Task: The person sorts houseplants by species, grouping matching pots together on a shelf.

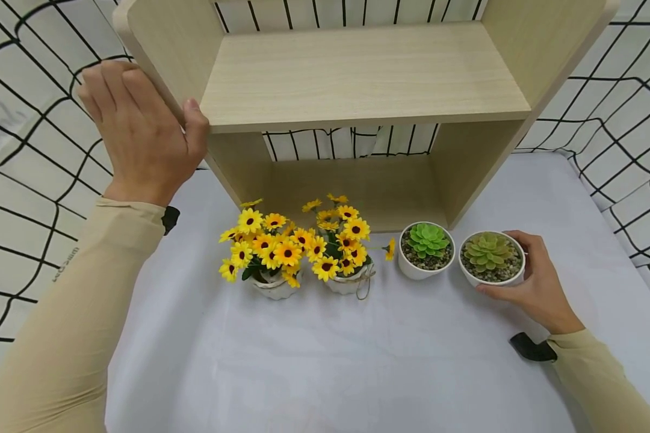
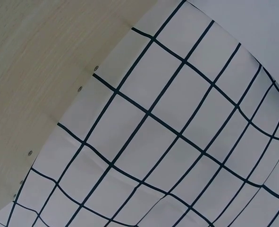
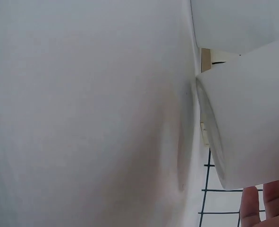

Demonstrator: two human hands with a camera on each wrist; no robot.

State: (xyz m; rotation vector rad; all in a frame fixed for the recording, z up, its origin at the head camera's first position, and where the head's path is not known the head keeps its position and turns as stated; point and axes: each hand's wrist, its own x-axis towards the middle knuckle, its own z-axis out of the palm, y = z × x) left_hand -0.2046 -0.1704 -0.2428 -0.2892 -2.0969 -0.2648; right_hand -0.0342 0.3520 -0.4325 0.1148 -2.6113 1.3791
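My left hand (image 1: 146, 129) grips the front edge of the left side panel of a pale wooden shelf (image 1: 365, 78), thumb on the inner side. That hand is out of sight in the left wrist view, where the wooden panel (image 2: 49, 71) fills the upper left. On the right, my right hand (image 1: 547, 288) holds a potted succulent (image 1: 487, 252) by its white pot, thumb in front and fingers behind. Its white pot (image 3: 252, 118) appears tilted in the right wrist view, with its base edge partly off the cloth. Just left of it stands another potted succulent (image 1: 425, 240), brighter green.
Two pots of yellow artificial flowers, the left flower pot (image 1: 276, 287) and the right flower pot (image 1: 349, 282), stand before the shelf's lower compartment (image 1: 357, 186). White cloth (image 1: 357, 361) covers the table. Black wire grid (image 1: 27, 198) encloses the sides and back.
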